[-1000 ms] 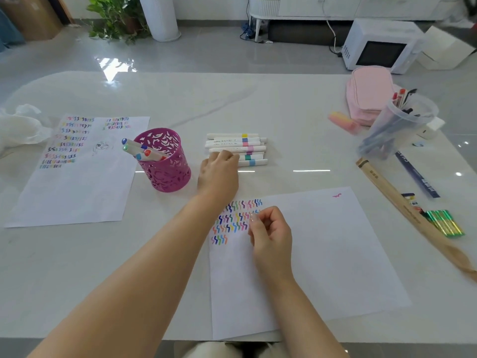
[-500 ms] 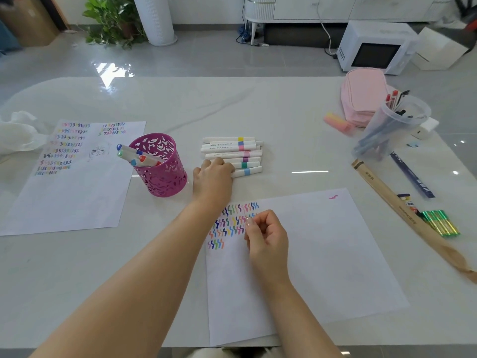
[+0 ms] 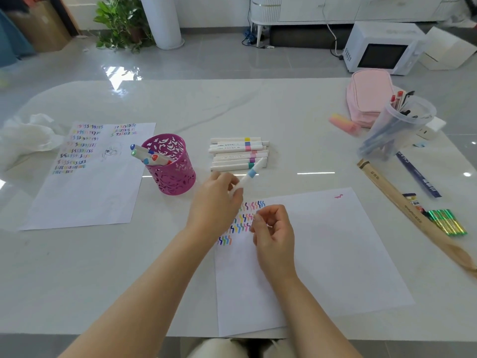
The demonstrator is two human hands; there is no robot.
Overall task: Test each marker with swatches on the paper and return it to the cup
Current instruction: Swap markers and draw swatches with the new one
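My left hand (image 3: 216, 202) grips a white marker with a light-blue band (image 3: 249, 174), lifted off the table and tilted up to the right. Behind it, a row of several white markers (image 3: 237, 153) with coloured bands lies on the table. The magenta cut-out cup (image 3: 170, 164) stands to the left with several markers sticking out of it. My right hand (image 3: 273, 228) hovers over the top-left of the white paper (image 3: 322, 254), fingers curled with nothing visible in them, beside rows of coloured squiggle swatches (image 3: 242, 220).
A second swatch-covered sheet (image 3: 85, 177) lies left, with crumpled white material (image 3: 23, 138) beyond it. On the right stand a clear tub of pens (image 3: 397, 127), a pink pencil case (image 3: 366, 96), a pink eraser (image 3: 343, 122), a long paper sleeve (image 3: 402, 205), a blue ruler (image 3: 418, 177) and green pens (image 3: 446, 222).
My left hand has taken the light-blue-banded marker from the front of the row and lifted it toward the paper. My right hand has stayed over the swatches.
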